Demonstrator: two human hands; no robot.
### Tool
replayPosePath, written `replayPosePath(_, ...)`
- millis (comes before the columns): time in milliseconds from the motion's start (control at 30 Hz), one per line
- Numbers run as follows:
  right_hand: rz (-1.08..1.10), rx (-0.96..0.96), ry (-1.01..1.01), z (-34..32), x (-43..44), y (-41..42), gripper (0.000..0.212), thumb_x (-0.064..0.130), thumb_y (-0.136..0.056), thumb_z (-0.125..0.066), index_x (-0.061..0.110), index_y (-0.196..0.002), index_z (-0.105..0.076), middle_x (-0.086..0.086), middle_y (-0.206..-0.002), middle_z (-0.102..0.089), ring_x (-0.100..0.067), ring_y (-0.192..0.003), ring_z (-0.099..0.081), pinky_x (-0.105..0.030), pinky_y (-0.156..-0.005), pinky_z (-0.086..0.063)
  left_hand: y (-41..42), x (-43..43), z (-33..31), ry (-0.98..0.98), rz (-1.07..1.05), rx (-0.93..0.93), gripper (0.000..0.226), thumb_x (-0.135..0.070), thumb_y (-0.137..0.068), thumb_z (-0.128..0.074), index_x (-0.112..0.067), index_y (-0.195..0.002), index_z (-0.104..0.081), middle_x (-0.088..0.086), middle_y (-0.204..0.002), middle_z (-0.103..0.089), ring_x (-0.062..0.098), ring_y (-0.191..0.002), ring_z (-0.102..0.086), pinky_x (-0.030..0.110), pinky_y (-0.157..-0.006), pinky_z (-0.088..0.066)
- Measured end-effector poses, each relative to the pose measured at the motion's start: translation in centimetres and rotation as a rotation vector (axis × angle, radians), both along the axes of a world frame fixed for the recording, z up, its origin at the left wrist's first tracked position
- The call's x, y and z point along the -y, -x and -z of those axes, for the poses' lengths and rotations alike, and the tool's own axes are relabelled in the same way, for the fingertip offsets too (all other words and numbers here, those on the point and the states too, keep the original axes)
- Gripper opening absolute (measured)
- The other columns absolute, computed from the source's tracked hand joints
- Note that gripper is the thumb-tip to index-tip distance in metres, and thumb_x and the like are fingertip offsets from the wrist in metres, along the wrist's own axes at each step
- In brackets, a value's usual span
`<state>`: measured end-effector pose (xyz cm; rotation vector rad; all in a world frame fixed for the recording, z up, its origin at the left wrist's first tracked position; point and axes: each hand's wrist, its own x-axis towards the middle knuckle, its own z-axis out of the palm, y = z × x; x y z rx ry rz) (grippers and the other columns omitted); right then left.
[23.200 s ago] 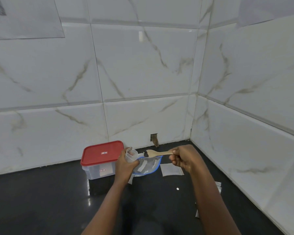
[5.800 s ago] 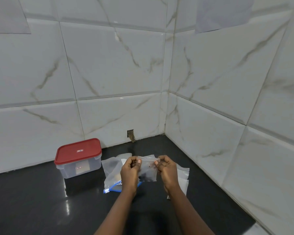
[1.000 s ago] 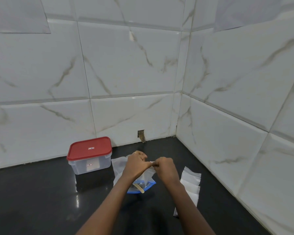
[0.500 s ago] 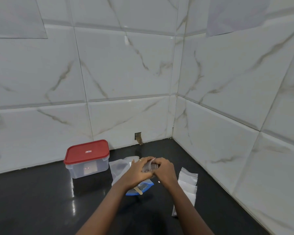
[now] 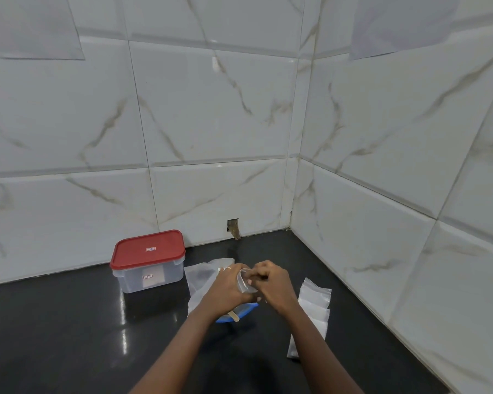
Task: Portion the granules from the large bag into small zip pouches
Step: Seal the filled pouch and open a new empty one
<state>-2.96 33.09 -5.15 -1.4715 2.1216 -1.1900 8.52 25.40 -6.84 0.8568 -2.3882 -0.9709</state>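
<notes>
White tiles [image 5: 211,109] with grey-brown marble veins cover the two walls that meet in a corner, and a pale sheet is stuck high on each wall, one at the left [image 5: 32,27] and one at the right [image 5: 402,24]. Below them runs a glossy black bench [image 5: 69,336]. A small ragged hole [image 5: 233,227] is cut in the back wall just above the bench line.

A clear plastic box [image 5: 148,275] with a red lid [image 5: 147,248] stands at the left, close to the back wall, shut. Just to its right the large bag [image 5: 201,280] lies flat on the bench, clear with a blue zip edge at its near end; its middle is hidden behind the hands, and what it holds cannot be made out. At the right, apart from the bag, a stack of pouches [image 5: 313,308] lies in a loose, overlapping row towards the viewer.

Both forearms reach in from the bottom edge and meet above the large bag. The left hand [image 5: 228,288] has its fingers curled round a small pouch [image 5: 244,282], which is held up off the bench and bent into a curve. The right hand [image 5: 271,285] touches the left, its fingers [image 5: 258,275] bent in and pinching the pouch's upper edge. Whether granules are inside the pouch cannot be told.

A wooden spoon [image 5: 234,315] pokes out below the left wrist, its handle end resting on the bag's blue edge.
</notes>
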Motion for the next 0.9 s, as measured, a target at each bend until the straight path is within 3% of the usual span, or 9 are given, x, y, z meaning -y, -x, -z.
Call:
replayPosePath(100, 0.002, 0.026, 0.047, -0.2, 0.0, -0.1, 0.015, 0.002, -0.085, -0.064, 0.004, -0.097, -0.073, -0.004, -0.098, -0.067, 0.001, -0.075, -0.056, -0.004, -0.067, -0.046, -0.2, 0.2, 0.2, 0.006, -0.022, -0.028, 0.051, -0.035, -0.069, -0.079, -0.024, -0.110, -0.052, -0.007, -0.110, -0.054, 0.006, -0.096, -0.052, 0.008, -0.075, -0.035)
replayPosePath(233, 0.076, 0.090, 0.086, -0.1, 0.1, -0.4, 0.014, 0.004, -0.084, -0.065, 0.017, -0.081, -0.060, 0.009, -0.074, -0.059, -0.003, -0.068, -0.056, -0.009, -0.061, -0.048, -0.5, 0.3, 0.1, 0.043, -0.061, -0.023, 0.043, -0.034, -0.071, -0.078, -0.026, -0.104, -0.050, -0.009, -0.105, -0.053, 0.006, -0.092, -0.051, 0.007, -0.072, -0.034)
replayPosePath(333, 0.106, 0.105, 0.073, 0.1, 0.5, -0.7, 0.008, 0.010, -0.084, -0.066, 0.014, -0.091, -0.064, 0.003, -0.078, -0.060, -0.002, -0.065, -0.053, -0.006, -0.059, -0.045, -0.7, 0.2, 0.0, 0.048, -0.055, -0.012, 0.043, -0.032, -0.070, -0.078, -0.027, -0.102, -0.049, -0.011, -0.102, -0.051, 0.004, -0.088, -0.049, 0.007, -0.069, -0.032)
replayPosePath(433, 0.118, -0.017, 0.031, 0.3, 0.8, -0.9, 0.014, 0.016, -0.086, -0.067, 0.008, -0.096, -0.072, -0.004, -0.087, -0.070, -0.001, -0.064, -0.054, -0.005, -0.060, -0.044, -0.9, 0.3, 0.4, 0.062, -0.051, 0.001, 0.043, -0.032, -0.070, -0.077, -0.026, -0.103, -0.050, -0.009, -0.103, -0.051, 0.006, -0.091, -0.048, 0.009, -0.071, -0.032)
replayPosePath(600, 0.118, -0.217, 0.054, 0.7, 0.9, -1.5, 0.014, 0.018, -0.087, -0.063, 0.007, -0.089, -0.071, -0.005, -0.085, -0.070, -0.015, -0.076, -0.064, -0.031, -0.075, -0.056, -1.2, 0.5, 0.6, 0.067, -0.082, 0.009, 0.040, -0.027, -0.072, -0.076, -0.028, -0.101, -0.048, -0.008, -0.103, -0.052, 0.009, -0.094, -0.047, 0.018, -0.075, -0.034)
replayPosePath(667, 0.086, -0.185, 0.067, 0.8, 1.1, -1.6, 0.012, 0.015, -0.086, -0.063, 0.006, -0.091, -0.070, -0.003, -0.084, -0.069, -0.015, -0.077, -0.063, -0.033, -0.076, -0.056, -1.4, 0.7, 0.3, 0.060, -0.086, -0.017, 0.038, -0.022, -0.072, -0.076, -0.025, -0.099, -0.050, -0.007, -0.100, -0.053, 0.009, -0.092, -0.049, 0.013, -0.071, -0.034)
replayPosePath(733, 0.054, -0.091, 0.077, 0.7, 1.2, -1.6, 0.014, 0.017, -0.087, -0.064, 0.005, -0.093, -0.070, 0.002, -0.081, -0.064, -0.007, -0.071, -0.059, -0.025, -0.076, -0.055, -1.7, 1.0, 0.0, 0.067, -0.096, -0.020, 0.036, -0.020, -0.073, -0.075, -0.023, -0.100, -0.051, -0.006, -0.101, -0.054, 0.008, -0.092, -0.049, 0.009, -0.070, -0.033)
replayPosePath(833, 0.093, 0.049, -0.016, 1.2, 1.3, -1.7, 0.022, 0.025, -0.092, -0.059, 0.005, -0.099, -0.068, -0.003, -0.089, -0.068, -0.005, -0.072, -0.056, -0.016, -0.072, -0.048, -2.6, 2.1, 0.3, 0.106, -0.195, 0.003, 0.043, -0.024, -0.075, -0.074, -0.019, -0.112, -0.053, 0.001, -0.113, -0.057, 0.011, -0.098, -0.050, 0.019, -0.085, -0.040)
replayPosePath(900, 0.118, 0.016, -0.206, 2.7, 1.4, -1.5, 0.023, 0.023, -0.094, -0.056, 0.007, -0.105, -0.067, -0.007, -0.101, -0.069, -0.010, -0.082, -0.061, -0.017, -0.077, -0.049, -3.2, 3.2, 1.0, 0.123, -0.315, 0.019, 0.051, -0.028, -0.075, -0.074, -0.019, -0.119, -0.051, 0.002, -0.120, -0.056, 0.016, -0.106, -0.051, 0.033, -0.098, -0.041)
